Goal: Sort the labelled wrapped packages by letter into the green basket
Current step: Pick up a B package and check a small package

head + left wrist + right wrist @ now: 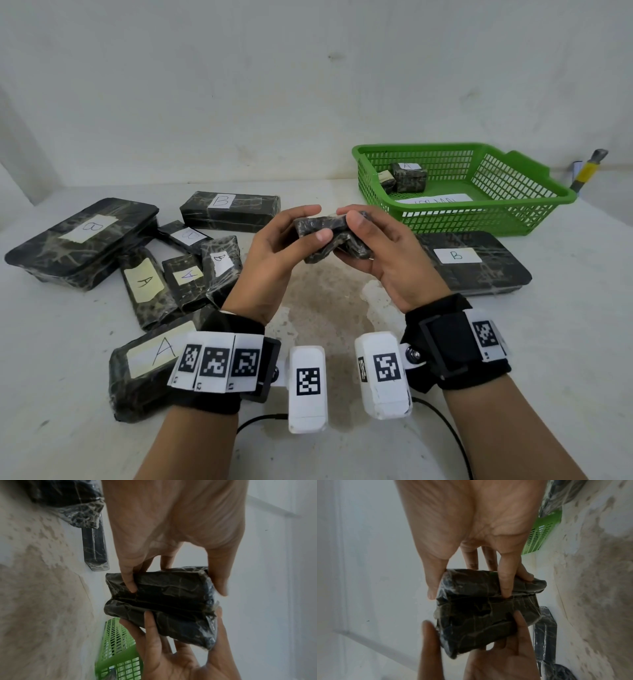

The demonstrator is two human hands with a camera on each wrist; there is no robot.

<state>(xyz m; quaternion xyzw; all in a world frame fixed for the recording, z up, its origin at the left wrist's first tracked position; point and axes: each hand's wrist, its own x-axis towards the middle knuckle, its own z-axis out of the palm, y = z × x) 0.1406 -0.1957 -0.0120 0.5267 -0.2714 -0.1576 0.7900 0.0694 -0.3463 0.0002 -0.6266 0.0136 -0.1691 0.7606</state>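
Note:
A small dark wrapped package is held above the table centre by both hands, its label hidden. My left hand pinches its left end between thumb and fingers. My right hand grips the right end the same way. The green basket stands at the back right with two small packages inside, one labelled A. On the left lie packages marked B and A. A flat B package lies in front of the basket.
A paper strip lies on the basket floor. A yellow-handled tool leans at the far right by the wall. Black cables trail near the table's front edge. The wall stands close behind the table.

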